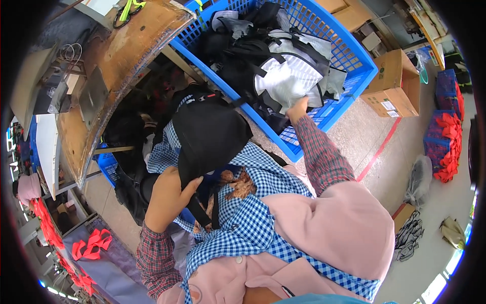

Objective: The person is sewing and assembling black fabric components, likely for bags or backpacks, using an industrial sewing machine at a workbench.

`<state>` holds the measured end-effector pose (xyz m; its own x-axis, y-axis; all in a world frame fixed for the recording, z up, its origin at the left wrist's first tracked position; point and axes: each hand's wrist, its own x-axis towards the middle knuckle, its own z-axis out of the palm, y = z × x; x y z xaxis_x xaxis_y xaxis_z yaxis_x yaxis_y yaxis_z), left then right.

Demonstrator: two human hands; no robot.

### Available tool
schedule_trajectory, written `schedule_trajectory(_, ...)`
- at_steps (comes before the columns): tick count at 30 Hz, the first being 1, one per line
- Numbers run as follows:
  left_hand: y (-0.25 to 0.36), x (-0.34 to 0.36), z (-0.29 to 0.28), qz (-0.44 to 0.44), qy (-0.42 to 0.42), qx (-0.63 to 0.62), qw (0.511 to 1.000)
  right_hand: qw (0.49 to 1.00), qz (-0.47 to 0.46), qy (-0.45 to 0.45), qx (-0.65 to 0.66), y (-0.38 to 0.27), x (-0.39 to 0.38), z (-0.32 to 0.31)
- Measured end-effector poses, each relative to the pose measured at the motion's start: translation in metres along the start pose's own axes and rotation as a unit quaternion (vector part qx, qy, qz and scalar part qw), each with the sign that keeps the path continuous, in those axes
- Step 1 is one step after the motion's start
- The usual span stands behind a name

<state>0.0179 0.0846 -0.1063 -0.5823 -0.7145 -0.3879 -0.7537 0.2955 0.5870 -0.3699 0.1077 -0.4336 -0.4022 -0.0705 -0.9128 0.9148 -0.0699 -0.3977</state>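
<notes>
My left hand [169, 195] is closed on the edge of a black fabric piece [212, 137], thumb on top. The piece lies across my lap, over a blue-and-white checked apron [253, 218]. To the right, my right arm stretches out to a blue plastic basket [349, 109]. There my right hand [297, 109] is closed at the lower edge of a white piece with black trim and straps [291, 76]; its fingertips are partly hidden. Around it in the basket lie more black and white sewn pieces [238, 55], heaped together.
A wooden worktable [131, 38] with a worn edge stands at the left. More dark fabric [126, 131] hangs below it. Beyond the basket is an open cardboard box [392, 83]. Red fabric pieces [448, 144] spill from blue crates at the far right; others [92, 244] lie at the lower left.
</notes>
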Motion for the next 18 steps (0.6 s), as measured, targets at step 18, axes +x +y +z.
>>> schedule_trajectory(18, 0.004, -0.013, -0.017, 0.194, 0.063, 0.317, 0.926, 0.049, -0.476, -0.738, -0.476, 0.036, -0.354, 0.074)
